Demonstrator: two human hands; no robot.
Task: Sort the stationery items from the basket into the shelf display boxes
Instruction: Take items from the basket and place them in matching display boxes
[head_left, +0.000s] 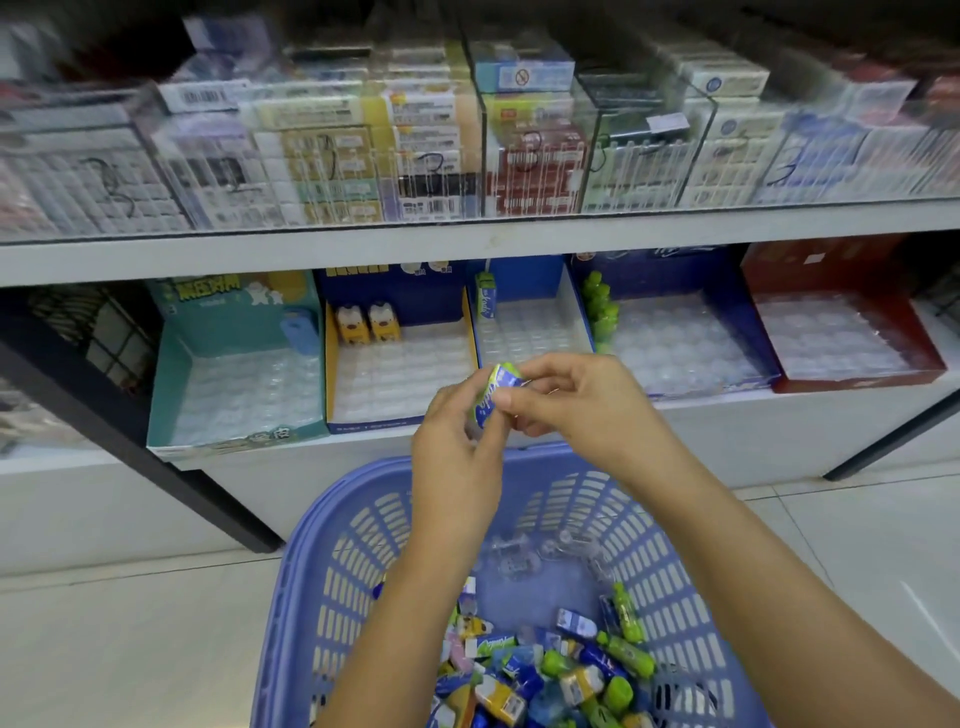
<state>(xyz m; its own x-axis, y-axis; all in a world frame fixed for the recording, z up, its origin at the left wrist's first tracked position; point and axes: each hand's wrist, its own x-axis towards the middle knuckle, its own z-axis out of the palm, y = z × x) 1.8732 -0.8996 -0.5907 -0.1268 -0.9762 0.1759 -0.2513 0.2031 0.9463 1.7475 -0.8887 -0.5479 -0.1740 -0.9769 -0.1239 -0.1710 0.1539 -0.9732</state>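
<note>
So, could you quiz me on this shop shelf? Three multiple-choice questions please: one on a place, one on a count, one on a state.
1. Where does the lone green carton on the shelf stand?
A. in the teal box
B. in the blue-and-white box
C. in the red box

2. How many yellow figures stand in the yellow-edged box?
A. none
B. two
C. five

3. What are the hands doing?
A. both hang free
B. one grips the basket rim
C. both pinch a small carton

Answers:
1 B, it stands upright in that box's back left corner.
2 B, a pair stands side by side at the back.
3 C, the left hand and right hand hold it between their fingertips.
</note>
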